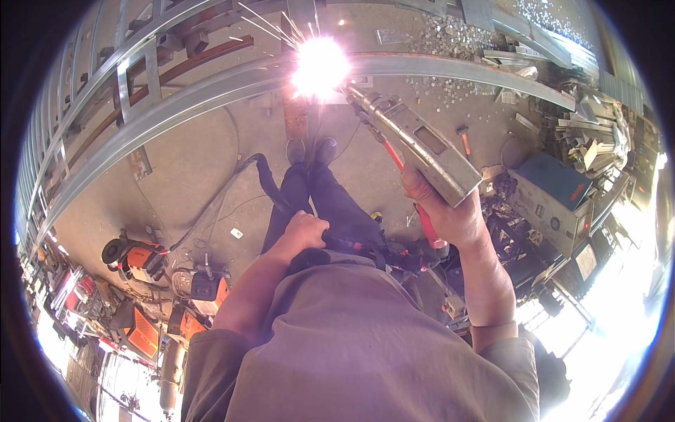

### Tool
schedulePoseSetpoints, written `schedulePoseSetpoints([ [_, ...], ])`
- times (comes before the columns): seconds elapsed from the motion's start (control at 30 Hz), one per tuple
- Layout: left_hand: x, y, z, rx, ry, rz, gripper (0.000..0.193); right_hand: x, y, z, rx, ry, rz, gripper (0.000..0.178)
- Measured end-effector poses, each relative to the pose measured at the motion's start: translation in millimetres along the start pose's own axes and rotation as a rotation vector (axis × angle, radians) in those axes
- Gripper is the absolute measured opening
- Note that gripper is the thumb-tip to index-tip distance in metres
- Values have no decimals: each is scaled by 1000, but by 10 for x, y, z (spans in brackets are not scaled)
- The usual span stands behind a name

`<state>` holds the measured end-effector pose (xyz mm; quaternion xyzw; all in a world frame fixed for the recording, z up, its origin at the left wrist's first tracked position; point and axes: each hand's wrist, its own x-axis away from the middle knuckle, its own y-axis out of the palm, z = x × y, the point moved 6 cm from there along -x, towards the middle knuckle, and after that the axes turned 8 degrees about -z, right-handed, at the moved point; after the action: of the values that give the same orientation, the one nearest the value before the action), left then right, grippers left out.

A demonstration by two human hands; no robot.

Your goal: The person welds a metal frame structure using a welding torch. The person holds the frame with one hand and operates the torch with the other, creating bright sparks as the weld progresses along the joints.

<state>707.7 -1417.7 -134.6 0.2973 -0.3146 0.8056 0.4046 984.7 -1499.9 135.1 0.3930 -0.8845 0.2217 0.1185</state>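
Observation:
My right hand (439, 211) is wrapped round the red handle of a welding gun (450, 172) with a long, worn metal body. The gun's tip points forward at a steel frame (436, 68). A glaring white-pink welding arc (320, 67) burns at the frame's long rail, with sparks flying up and to the left. The glare hides the joint. Near my waist, my left hand (306, 231) is closed round a thick black cable (271, 184). This cable loops down in front of my legs and passes on toward the right.
A hammer (464, 139) lies on the floor to the right, near a large blue-topped machine (552, 200). Metal offcuts (587, 141) are heaped at the far right. Several orange machines (140, 260) stand at the left. My shoes (325, 150) are behind the rail.

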Motion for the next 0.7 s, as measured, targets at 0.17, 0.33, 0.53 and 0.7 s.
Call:
schedulePoseSetpoints([
  [0.17, -17, 21, -11, -38, 9, -16, 33, -7, -4, 21, -50, 44, -12, 25],
  [0.33, -45, 31, -17, -44, 14, -33, 37, -3, -18, 10, -10, 31, -4, 27],
  [0.53, -26, -1, 3, -37, 11, -39, 40, 14, -9, 64, -38, 127, -63, 58],
  [0.7, -11, -17, -1, -27, 9, -36, 39, 12, -6, 71, -51, 96, -67, 59],
])
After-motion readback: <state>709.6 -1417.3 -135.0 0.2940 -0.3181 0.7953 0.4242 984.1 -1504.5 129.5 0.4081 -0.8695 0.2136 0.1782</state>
